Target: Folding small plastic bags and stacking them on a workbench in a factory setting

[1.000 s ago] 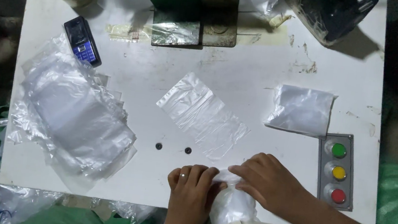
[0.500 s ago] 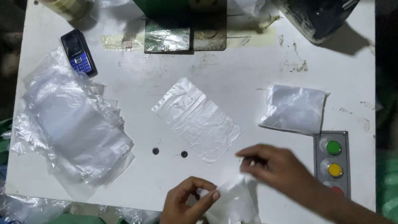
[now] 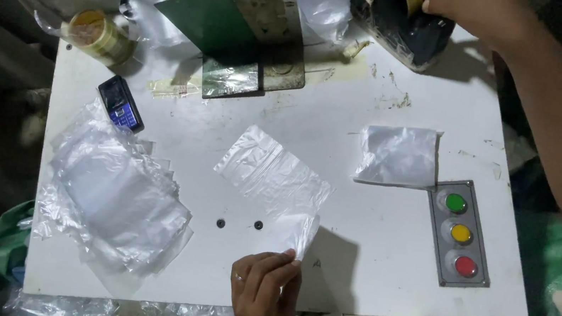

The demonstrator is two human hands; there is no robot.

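Note:
My left hand point(image 3: 265, 288) is at the table's front edge, pinching a small clear plastic bag point(image 3: 298, 235) that stands up from my fingers. My right hand point(image 3: 481, 14) is stretched to the far right corner. Its fingers are curled on top of a dark tape dispenser point(image 3: 397, 22), beside its yellowish roll. Between the two hands a clear plastic bag point(image 3: 272, 175) lies flat on the middle of the white table point(image 3: 366, 276). A filled white bag point(image 3: 399, 155) lies to its right.
A loose stack of clear bags point(image 3: 116, 195) covers the left side, with a small phone point(image 3: 121, 104) and a yellow tape roll point(image 3: 99, 36) behind it. A green metal plate point(image 3: 219, 22) stands at the back. A panel of green, yellow and red buttons point(image 3: 459, 233) sits at the right.
My right hand has let go of the small bag and reached up to the tape dispenser at the far right. My left hand now holds the bag alone. The view has shifted.

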